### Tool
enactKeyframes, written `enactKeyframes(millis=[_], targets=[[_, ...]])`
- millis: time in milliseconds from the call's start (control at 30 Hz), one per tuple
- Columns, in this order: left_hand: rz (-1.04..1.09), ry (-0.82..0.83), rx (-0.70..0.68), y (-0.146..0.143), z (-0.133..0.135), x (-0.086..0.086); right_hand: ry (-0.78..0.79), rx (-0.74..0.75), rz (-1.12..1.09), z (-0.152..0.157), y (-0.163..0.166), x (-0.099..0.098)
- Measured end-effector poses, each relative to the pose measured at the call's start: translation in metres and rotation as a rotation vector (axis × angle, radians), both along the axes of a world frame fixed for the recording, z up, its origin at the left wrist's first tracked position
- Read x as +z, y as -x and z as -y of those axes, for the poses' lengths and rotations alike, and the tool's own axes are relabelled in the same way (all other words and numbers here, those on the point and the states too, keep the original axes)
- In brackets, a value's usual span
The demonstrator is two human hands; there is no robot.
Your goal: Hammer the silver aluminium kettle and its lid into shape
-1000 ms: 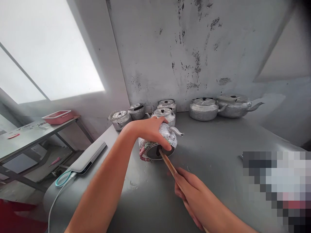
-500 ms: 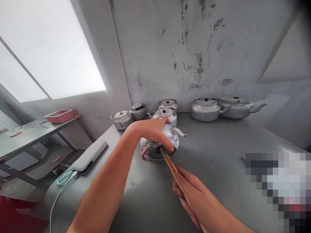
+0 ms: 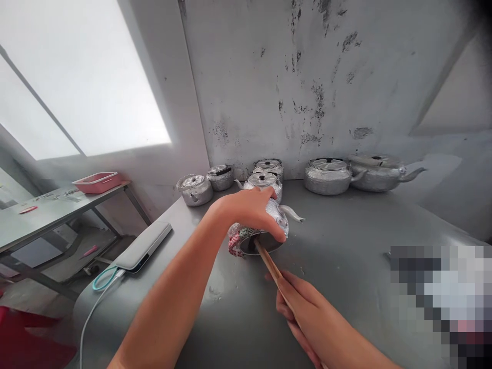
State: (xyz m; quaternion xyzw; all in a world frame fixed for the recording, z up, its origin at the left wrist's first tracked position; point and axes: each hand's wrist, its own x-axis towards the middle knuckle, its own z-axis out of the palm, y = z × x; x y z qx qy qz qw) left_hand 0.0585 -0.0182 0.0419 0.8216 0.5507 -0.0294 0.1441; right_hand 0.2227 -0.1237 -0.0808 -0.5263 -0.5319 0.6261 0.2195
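Note:
My left hand [image 3: 249,210] is wrapped over a small silver kettle [image 3: 279,220] that lies tipped on its side on the grey table [image 3: 346,246], its open mouth facing me and its spout pointing right. A red and white wrapped handle [image 3: 235,243] shows at the kettle's left. My right hand [image 3: 307,312] grips a wooden stick [image 3: 269,261] whose far tip reaches into the kettle's opening.
Several silver kettles with lids stand along the stained back wall, among them small kettles [image 3: 194,188] at the left and two larger kettles [image 3: 328,175] at the right. A white device [image 3: 142,248] with a teal cable [image 3: 102,279] lies at the table's left edge. A side table holds a pink tray [image 3: 98,182].
The view has shifted slightly, so the kettle and both hands sit a little further right. The kettle's mouth looks tilted lower. Both hands keep their holds.

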Motion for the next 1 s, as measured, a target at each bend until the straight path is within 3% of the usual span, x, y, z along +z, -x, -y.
enactKeyframes(millis=[267,400,767,1000], targets=[[0.019,-0.023,-0.007,0.000,-0.001,-0.002,-0.006,0.004,0.055,-0.001,0.000,-0.001],[0.013,-0.036,-0.015,-0.003,-0.001,-0.004,-0.083,-0.006,0.044,-0.001,-0.004,-0.003],[0.054,-0.106,-0.030,-0.006,-0.003,-0.008,-0.040,0.004,0.107,-0.004,-0.008,-0.006],[-0.003,-0.124,-0.010,-0.010,0.002,-0.007,-0.137,-0.018,0.069,-0.005,-0.017,-0.005]])
